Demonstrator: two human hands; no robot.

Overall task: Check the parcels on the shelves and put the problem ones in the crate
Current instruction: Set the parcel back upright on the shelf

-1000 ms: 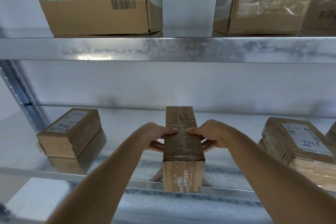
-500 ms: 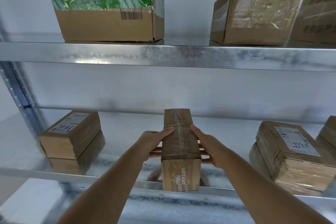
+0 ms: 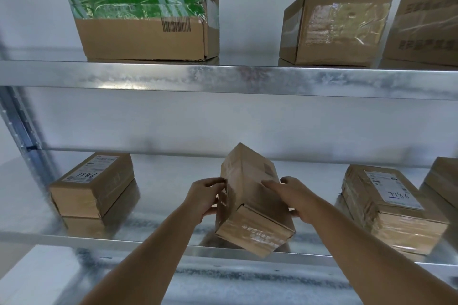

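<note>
While it's tipped over the front edge of the lower galvanized metal shelf (image 3: 138, 242), the narrow brown taped cardboard parcel (image 3: 250, 195) is gripped between both hands: left hand (image 3: 202, 197) curled round its left side, right hand (image 3: 293, 197) wrapped round its right.

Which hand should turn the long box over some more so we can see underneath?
Probably the right hand. Its fingers lie across the tilted narrow parcel's upper face and wrap its right side, so it can roll it. The left hand only pinches the left edge, steadying it.
</note>
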